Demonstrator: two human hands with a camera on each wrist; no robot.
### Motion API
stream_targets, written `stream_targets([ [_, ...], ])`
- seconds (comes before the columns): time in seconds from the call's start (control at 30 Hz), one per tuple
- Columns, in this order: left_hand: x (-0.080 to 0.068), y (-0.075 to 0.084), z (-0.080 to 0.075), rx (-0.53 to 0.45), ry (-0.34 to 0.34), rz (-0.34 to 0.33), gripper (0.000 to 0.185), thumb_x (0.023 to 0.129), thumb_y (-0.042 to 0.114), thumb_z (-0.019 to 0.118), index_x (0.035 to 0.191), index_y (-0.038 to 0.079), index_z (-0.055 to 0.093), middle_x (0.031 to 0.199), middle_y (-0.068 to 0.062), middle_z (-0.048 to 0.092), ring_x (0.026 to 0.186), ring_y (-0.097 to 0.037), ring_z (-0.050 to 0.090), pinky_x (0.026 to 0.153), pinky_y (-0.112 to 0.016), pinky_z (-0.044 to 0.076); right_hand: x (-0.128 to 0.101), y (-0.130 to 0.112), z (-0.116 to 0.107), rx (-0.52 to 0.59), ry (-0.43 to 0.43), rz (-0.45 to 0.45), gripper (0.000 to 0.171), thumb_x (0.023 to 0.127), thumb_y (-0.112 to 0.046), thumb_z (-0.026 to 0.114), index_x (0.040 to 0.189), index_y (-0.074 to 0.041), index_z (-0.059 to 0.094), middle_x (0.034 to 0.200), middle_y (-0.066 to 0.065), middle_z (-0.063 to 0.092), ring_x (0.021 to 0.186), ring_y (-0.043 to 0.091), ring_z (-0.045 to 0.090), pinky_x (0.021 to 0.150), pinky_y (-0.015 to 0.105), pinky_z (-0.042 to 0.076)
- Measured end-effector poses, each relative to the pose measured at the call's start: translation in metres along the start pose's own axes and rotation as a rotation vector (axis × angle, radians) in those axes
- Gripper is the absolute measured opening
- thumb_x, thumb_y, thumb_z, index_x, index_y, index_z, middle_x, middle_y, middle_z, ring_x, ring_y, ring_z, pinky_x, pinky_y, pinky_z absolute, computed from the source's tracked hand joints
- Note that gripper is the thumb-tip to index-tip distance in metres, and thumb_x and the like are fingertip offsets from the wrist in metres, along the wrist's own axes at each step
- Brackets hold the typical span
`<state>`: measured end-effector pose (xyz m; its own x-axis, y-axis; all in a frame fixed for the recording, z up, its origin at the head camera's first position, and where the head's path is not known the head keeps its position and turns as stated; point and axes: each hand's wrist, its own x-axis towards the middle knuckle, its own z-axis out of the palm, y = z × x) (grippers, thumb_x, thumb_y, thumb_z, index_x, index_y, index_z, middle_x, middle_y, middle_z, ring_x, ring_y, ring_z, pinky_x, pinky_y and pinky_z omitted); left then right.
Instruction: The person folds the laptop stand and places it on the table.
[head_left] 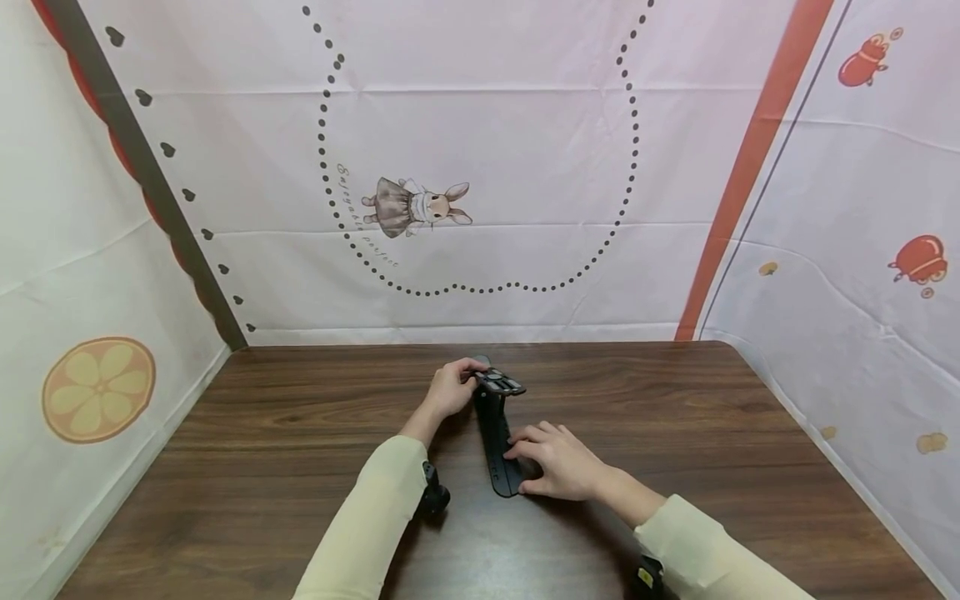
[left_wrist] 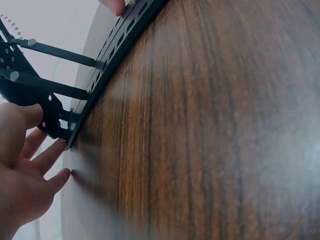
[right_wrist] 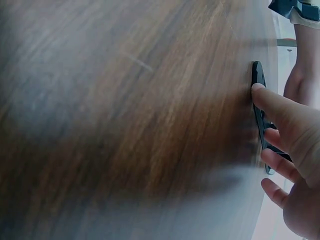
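Black metal bracket [head_left: 497, 433] is laid flat along the middle of the wooden tabletop [head_left: 300, 433], its long slotted strip [left_wrist: 120, 37] running from under the right hand's fingers [head_left: 528, 442] up to the left hand's fingers [head_left: 468, 367].

The near, rounded end is pressed down by the right hand [head_left: 558, 462] with fingers nearly straight. The far end, where a smaller perforated plate [head_left: 501, 382] is carried above the strip on thin posts [left_wrist: 60, 52], is pinched by the left hand [head_left: 450, 389], fingers curled about it.

The step in hand is judged to be steadying and adjusting. Any next move would call for the strip to be kept pinned while the raised plate is worked.

The finish is matte, with rows of holes.
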<state>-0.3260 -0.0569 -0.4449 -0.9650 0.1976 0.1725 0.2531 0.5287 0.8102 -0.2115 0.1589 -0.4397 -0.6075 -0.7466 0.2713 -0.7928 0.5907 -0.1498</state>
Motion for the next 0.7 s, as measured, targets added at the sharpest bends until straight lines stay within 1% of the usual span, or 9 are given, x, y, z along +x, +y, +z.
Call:
stream_targets([
  [0.17,-0.002,0.004,-0.001,0.065,-0.001,0.002,0.023,0.089,0.004,0.055,0.106,0.015,0.067,0.109,-0.007,0.067,0.104,-0.021,0.061,0.088,-0.038,0.048,0.002,-0.003,0.001,0.009,-0.018,0.030,0.040,0.075,-0.036,0.074,0.110,-0.020,0.064,0.118,0.001,0.057,0.103,0.018,0.050,0.081,0.040,0.044],
  [0.3,-0.006,0.008,-0.005,0.141,0.038,-0.013,0.020,0.088,0.011,0.059,0.106,0.017,0.068,0.104,-0.006,0.068,0.099,-0.021,0.062,0.083,-0.038,0.049,0.002,-0.003,0.002,0.012,-0.011,0.027,0.040,0.075,-0.036,0.074,0.110,-0.020,0.064,0.118,0.001,0.057,0.104,0.019,0.050,0.081,0.041,0.044],
  [0.37,-0.009,0.010,-0.008,0.160,0.061,-0.033,0.019,0.087,0.015,0.062,0.104,0.018,0.069,0.103,-0.005,0.069,0.097,-0.022,0.063,0.080,-0.039,0.049,0.002,-0.003,0.003,0.009,-0.007,0.026,0.040,0.076,-0.036,0.074,0.110,-0.020,0.064,0.118,0.001,0.057,0.104,0.019,0.050,0.081,0.042,0.044],
  [0.5,-0.013,0.009,-0.012,0.168,0.068,-0.044,0.018,0.087,0.019,0.063,0.104,0.016,0.068,0.103,-0.004,0.068,0.097,-0.023,0.063,0.079,-0.039,0.050,0.002,-0.005,0.003,0.003,-0.011,0.036,0.039,0.076,-0.038,0.072,0.111,-0.022,0.064,0.119,0.000,0.056,0.105,0.019,0.050,0.082,0.043,0.044],
  [0.7,-0.014,0.007,-0.012,0.158,0.060,-0.028,0.019,0.089,0.019,0.061,0.106,0.015,0.067,0.106,-0.004,0.067,0.101,-0.023,0.062,0.082,-0.040,0.050,0.005,-0.009,0.005,0.019,-0.011,0.053,0.039,0.077,-0.038,0.072,0.111,-0.020,0.064,0.118,0.001,0.057,0.105,0.020,0.050,0.083,0.044,0.043],
])
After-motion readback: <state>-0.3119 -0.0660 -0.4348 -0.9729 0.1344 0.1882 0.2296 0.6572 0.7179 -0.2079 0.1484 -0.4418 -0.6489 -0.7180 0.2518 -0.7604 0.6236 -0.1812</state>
